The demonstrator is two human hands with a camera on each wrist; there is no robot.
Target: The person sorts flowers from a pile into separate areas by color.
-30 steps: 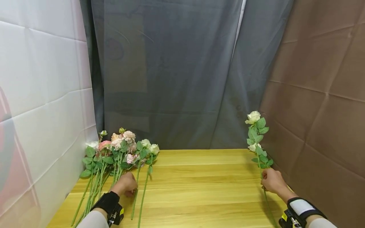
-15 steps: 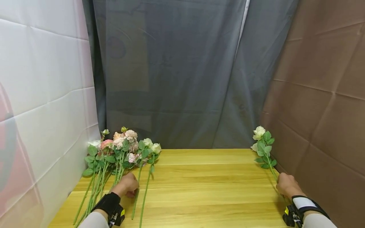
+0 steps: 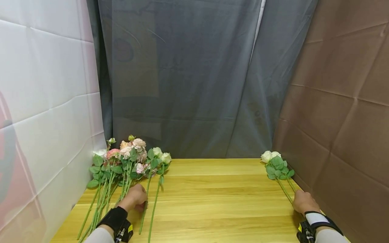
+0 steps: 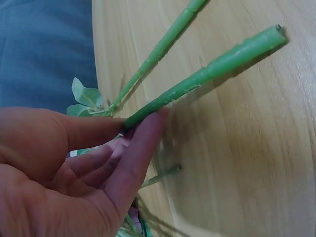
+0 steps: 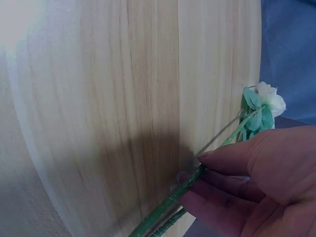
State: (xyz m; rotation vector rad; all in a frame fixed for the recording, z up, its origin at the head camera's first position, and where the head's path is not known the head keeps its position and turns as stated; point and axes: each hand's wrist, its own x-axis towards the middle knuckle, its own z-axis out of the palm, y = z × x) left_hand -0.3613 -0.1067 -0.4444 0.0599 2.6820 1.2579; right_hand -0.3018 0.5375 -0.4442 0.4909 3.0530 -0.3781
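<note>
Flowers [image 3: 126, 153] on long green stems lie close to both my hands, most at about eleven o'clock from me and two at about one.

A grey curtain [image 3: 194, 84] hangs at twelve o'clock, with white cloth [image 3: 57, 71] rising at nine to ten and brown cloth [image 3: 340, 77] at two to three. Below them spreads the wooden table [image 3: 225, 202].

Pink, peach and white blooms make up a mixed bunch [image 3: 139, 143], its heads at about twelve o'clock from my left hand and its bare stems running past between eight and nine. Two cream roses [image 3: 165, 158] sit at its edge, at one o'clock from that hand. Across the table, two white roses [image 3: 266, 156] with leaves rest between ten and eleven o'clock from my right hand.

My left hand [image 3: 135, 196] has thumb and fingertips nearly together, pinching one green stem [image 4: 212, 69] not far from its cut end. A second stem [image 4: 163, 49] lies free at about four o'clock from it. My right hand [image 3: 305, 202] is also nearly closed, thumb and finger pinching an upper stem [image 5: 165, 203]; a lower stem [image 5: 170, 223] runs just under that one, and I cannot tell whether I hold it too.
</note>
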